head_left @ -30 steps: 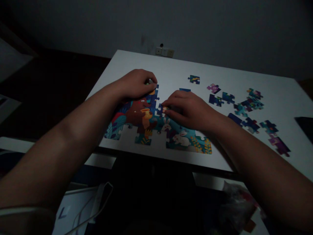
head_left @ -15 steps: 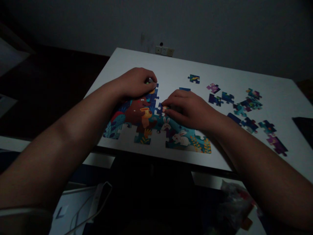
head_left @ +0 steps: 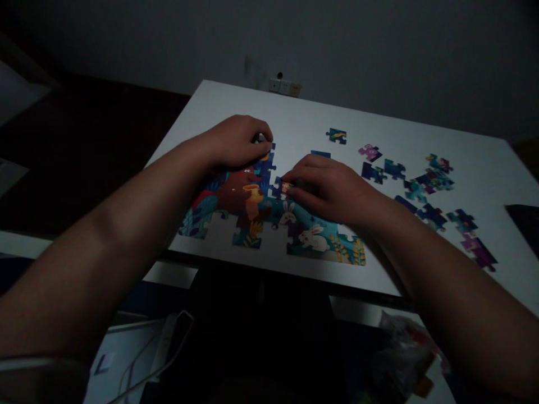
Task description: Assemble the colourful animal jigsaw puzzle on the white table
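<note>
A partly joined jigsaw puzzle (head_left: 240,193) lies near the table's front edge, showing a brown bear with a yellow jar and white rabbits. My left hand (head_left: 240,140) rests over its upper left part, fingers curled and thumb close to the index finger at the puzzle's top edge. Between thumb and fingers of my right hand (head_left: 322,182) is a small dark blue jigsaw piece (head_left: 286,188) with an orange and pink patch. It lies just above the rabbits, at a notch right of the bear; whether it is locked in cannot be made out. My right palm hides part of the puzzle.
Several loose pieces (head_left: 432,216) are scattered over the right side of the white table (head_left: 252,101). One piece (head_left: 337,135) lies apart at the back. Another blue piece (head_left: 320,154) shows behind my right hand. A wall socket (head_left: 285,87) sits beyond the table.
The whole view has shifted slightly. Both hands keep nearly the same places on the puzzle, and the piece at my right fingertips shows no clear movement.
</note>
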Tool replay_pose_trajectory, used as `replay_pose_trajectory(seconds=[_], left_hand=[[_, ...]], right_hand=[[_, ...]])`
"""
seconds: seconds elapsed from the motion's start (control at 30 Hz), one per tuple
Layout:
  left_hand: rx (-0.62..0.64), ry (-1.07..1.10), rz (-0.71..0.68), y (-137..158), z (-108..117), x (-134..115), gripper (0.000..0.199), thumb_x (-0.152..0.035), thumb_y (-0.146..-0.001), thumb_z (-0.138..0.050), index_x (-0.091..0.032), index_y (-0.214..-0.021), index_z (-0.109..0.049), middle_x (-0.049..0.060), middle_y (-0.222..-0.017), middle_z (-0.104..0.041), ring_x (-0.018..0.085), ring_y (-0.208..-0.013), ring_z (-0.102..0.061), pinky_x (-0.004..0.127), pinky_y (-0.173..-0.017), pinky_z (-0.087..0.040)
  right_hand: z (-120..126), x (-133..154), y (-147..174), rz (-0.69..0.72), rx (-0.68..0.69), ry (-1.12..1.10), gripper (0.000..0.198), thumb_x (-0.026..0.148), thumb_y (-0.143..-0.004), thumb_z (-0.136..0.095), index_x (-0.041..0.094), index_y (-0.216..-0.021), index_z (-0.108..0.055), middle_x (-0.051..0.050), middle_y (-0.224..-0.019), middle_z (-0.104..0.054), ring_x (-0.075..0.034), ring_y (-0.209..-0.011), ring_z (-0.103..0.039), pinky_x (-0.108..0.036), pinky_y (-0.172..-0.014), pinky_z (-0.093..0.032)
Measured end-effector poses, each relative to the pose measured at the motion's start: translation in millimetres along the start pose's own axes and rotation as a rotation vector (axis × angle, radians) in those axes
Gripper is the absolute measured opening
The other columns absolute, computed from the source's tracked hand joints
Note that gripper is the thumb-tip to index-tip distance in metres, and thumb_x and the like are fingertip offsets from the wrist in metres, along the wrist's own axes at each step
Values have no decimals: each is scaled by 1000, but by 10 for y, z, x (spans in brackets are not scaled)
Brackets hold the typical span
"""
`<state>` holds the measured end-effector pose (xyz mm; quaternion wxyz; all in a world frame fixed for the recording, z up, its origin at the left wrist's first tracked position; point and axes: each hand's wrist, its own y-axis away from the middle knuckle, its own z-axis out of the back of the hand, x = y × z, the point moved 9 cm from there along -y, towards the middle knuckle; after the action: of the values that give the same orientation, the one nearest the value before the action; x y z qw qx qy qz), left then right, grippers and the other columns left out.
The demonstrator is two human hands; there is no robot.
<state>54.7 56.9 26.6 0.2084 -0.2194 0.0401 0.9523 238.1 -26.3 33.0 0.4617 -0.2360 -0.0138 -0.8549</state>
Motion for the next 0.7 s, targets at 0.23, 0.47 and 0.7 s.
replay_pose_trajectory(seconds=[0.23, 0.47, 0.7], left_hand=[[8, -1, -3, 13, 3, -19, 49, -49, -102, -70, -30, -141, -92, 11, -133, -90, 39, -136, -77, 50, -120, -56], [0, 41, 5, 9, 4, -2, 49, -50, -101, -72, -29, -140, -93, 13, -132, -89, 40, -131, -79, 53, -120, -56], [1, 18, -8, -26, -17, 33, 49, -50, -101, -72, -30, -141, -92, 12, -131, -89, 40, -135, -77, 53, -120, -56]], right_hand=[[15, 21, 1, -13, 18, 4, 33, 36, -118, -63, 27, -134, -91, -15, -123, -82, -35, -116, -75, -49, -101, -59], [10, 2, 3, -15, 11, 7, 32, 35, -113, -69, 28, -136, -91, -15, -124, -84, -36, -116, -75, -50, -103, -59], [18, 8, 11, -24, 24, 18, 32, 36, -114, -71, 27, -136, -91, -16, -125, -83, -37, -116, -76, -50, -103, -60]])
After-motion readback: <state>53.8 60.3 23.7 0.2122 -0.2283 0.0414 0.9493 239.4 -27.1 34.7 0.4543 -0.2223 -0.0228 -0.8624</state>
